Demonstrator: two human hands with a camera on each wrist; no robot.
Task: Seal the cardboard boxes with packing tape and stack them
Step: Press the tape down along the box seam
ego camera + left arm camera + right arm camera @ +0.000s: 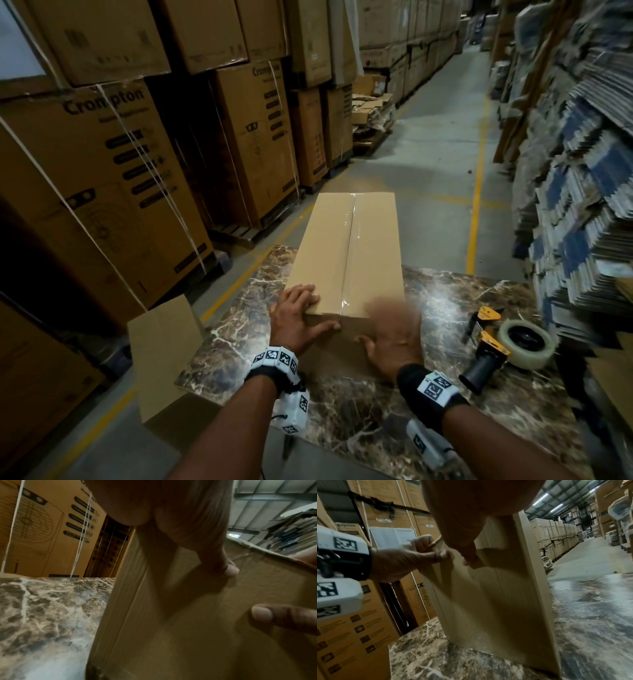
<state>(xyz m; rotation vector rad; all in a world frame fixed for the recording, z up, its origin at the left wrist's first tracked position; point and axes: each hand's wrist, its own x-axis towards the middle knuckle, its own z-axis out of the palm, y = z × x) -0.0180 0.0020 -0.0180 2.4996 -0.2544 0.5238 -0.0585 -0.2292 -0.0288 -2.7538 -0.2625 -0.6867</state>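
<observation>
A long brown cardboard box [342, 253] lies lengthwise on the marble table [445, 301], with clear tape along its top centre seam. My left hand [317, 308] grips the box's near left corner, fingers on top and thumb [229, 570] on the near end face. My right hand [376, 325] is blurred with motion against the right part of that near end, fingers spread and holding nothing. In the right wrist view my left hand [406, 559] curls over the box [496, 601] edge. A yellow and black tape dispenser [489, 346] with its tape roll [527, 346] lies on the table to the right.
A plain cardboard box [164, 359] stands on the floor beside the table's left edge. Tall strapped cartons [85, 171] line the left. Piles of flattened cartons [575, 171] lean in close on the right. A concrete aisle with yellow lines [476, 205] runs ahead.
</observation>
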